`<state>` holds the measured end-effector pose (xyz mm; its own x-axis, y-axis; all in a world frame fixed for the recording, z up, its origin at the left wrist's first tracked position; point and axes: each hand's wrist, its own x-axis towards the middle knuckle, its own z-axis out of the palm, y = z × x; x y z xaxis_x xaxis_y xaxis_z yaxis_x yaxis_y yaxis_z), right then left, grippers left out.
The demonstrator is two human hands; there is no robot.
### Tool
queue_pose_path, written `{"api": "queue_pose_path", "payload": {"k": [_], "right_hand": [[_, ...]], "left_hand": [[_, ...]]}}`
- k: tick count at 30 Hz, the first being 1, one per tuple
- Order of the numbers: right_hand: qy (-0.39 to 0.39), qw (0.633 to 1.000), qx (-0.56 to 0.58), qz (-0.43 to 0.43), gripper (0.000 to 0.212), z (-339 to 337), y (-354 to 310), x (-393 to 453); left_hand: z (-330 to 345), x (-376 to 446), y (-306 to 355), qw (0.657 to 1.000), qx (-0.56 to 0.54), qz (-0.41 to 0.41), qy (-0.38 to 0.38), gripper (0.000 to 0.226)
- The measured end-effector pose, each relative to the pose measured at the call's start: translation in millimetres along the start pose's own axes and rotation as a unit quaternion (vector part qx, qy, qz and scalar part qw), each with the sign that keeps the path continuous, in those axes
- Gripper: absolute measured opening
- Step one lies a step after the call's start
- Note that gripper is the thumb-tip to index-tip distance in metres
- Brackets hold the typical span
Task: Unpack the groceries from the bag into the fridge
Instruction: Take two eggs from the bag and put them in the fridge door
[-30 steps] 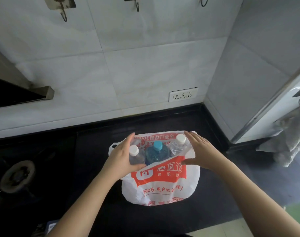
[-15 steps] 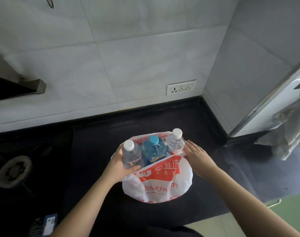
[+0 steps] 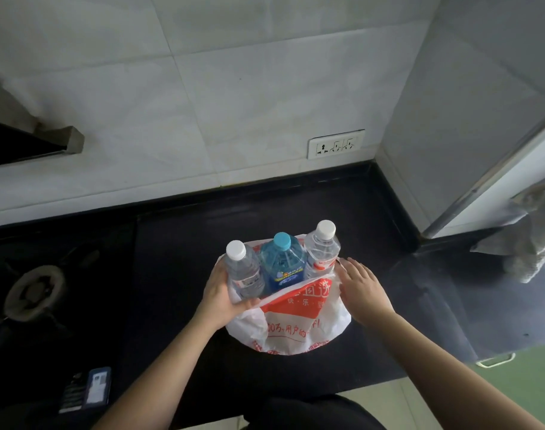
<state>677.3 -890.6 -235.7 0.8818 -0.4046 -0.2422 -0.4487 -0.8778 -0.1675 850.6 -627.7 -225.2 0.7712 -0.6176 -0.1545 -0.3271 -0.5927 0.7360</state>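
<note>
A white plastic bag (image 3: 296,324) with red print stands on the black counter (image 3: 178,274). Three bottles stand upright in it: a clear one with a white cap (image 3: 244,270) on the left, a blue one with a blue cap (image 3: 283,263) in the middle, a clear one with a white cap and red label (image 3: 322,249) on the right. My left hand (image 3: 223,297) grips the bag's left rim, pushed down beside the left bottle. My right hand (image 3: 362,287) lies flat with fingers spread on the bag's right side.
A gas burner (image 3: 37,290) sits on the left of the counter, and a phone (image 3: 89,389) lies near the front edge. A wall socket (image 3: 336,144) is behind. The white fridge (image 3: 513,169) stands at the right with a towel (image 3: 531,243) hanging on it.
The bag's rim has been pushed down, so the three bottles stick out further. Both hands have moved lower along the bag's sides.
</note>
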Motion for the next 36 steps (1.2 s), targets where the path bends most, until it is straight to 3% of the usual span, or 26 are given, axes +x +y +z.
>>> {"api": "queue_pose_path", "payload": {"k": [3,5,7,12,17,23,29,36], "right_hand": [[0.116,0.993,0.011,-0.028,0.048,-3.8,-0.5,-8.1],[0.214,0.973,0.038,-0.081,0.041,-2.6,1.6,-15.7],[0.264,0.953,0.050,-0.140,0.033,-3.8,-1.1,-22.7],[0.211,0.950,0.007,-0.232,0.044,0.2,-19.2,-25.5],[0.186,0.957,-0.027,-0.220,0.060,3.7,-39.0,-23.4],[0.152,0.961,-0.036,-0.227,0.038,9.0,-31.0,-28.7],[0.152,0.967,-0.050,-0.197,0.046,8.4,-23.5,-39.7],[0.207,0.971,-0.025,-0.117,0.038,-0.2,-35.2,-40.2]], "left_hand": [[6.1,-13.0,-2.5,0.999,-0.002,0.031,0.042,0.113],[12.4,-27.1,-6.3,0.998,-0.001,0.036,0.053,0.112],[20.1,-43.3,-13.8,0.998,0.005,0.032,0.050,0.108],[29.3,-71.5,-31.4,0.984,0.120,0.102,0.081,0.072],[20.5,-70.2,-32.0,0.943,0.250,0.196,0.100,0.041],[11.9,-65.4,-30.9,0.885,0.318,0.336,0.056,0.023],[1.3,-66.9,-31.8,0.889,0.311,0.334,0.023,0.025],[0.7,-66.6,-22.9,0.906,0.294,0.303,0.023,0.020]]}}
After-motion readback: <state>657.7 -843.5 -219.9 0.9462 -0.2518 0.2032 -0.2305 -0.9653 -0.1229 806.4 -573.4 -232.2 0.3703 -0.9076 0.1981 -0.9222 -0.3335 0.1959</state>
